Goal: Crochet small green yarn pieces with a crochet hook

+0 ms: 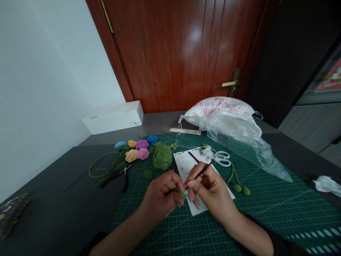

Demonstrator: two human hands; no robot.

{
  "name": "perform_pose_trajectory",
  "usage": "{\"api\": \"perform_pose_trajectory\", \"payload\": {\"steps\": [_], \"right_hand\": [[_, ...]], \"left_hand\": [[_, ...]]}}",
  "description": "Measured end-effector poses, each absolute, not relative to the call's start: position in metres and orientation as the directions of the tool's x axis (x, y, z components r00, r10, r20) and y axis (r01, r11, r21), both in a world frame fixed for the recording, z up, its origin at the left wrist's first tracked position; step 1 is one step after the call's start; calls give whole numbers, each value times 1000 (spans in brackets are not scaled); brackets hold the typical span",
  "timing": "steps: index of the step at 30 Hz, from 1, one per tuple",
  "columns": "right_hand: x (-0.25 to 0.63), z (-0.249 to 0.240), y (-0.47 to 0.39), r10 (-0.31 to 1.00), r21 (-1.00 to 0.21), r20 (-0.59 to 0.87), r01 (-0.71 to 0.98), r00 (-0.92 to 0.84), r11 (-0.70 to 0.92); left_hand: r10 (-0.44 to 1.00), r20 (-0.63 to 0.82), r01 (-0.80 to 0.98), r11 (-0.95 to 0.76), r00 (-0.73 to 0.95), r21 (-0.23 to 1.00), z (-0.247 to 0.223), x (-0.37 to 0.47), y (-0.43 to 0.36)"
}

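Observation:
Low in the middle of the head view, my left hand pinches a small green knitted piece with a bit of white fluff at its right end. Against that piece, my right hand is closed on a thin dark stick, which slants up to the right. The fingertips of both hands nearly meet, and they hide part of the piece and the stick's lower tip. Beneath my right hand lies a sheet of handwritten paper, with a dark pen across its top.
Green yarn, crocheted flowers and black-handled pliers are to the left on the green mat. White scissors and green stems lie right. Behind are a plastic bag and a white box.

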State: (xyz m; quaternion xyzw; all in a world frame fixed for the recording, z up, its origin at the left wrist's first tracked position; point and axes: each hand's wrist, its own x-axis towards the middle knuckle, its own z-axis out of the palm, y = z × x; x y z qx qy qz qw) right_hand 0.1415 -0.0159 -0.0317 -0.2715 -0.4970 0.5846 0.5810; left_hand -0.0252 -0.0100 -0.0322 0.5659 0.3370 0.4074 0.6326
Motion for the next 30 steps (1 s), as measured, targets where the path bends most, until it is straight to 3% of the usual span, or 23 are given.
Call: {"api": "perform_pose_trajectory", "payload": {"steps": [6,11,17,21,26,30], "right_hand": [[135,-40,-16,920,-839,376,-461,-109,288],[141,-31,-11,914,-841,377,-468,-148,271],[149,-20,-15,887,-855,461,-276,-21,438],[153,-17,-18,877,-846,477,-236,66,478],[153,-21,-20,860,-833,508,-228,46,504],[151,-26,-20,774,-770,629,-75,69,633]], "left_hand": [[943,46,-157,6,329,988,-27,-31,-4],[928,98,-177,-35,360,984,-28,-31,-2],[930,112,-284,-9,350,959,-27,-30,-1],[937,112,-319,0,330,948,-24,-30,-1],[925,124,-349,10,359,937,-27,-29,-1],[916,114,-350,30,384,936,-29,-28,-1]]}}
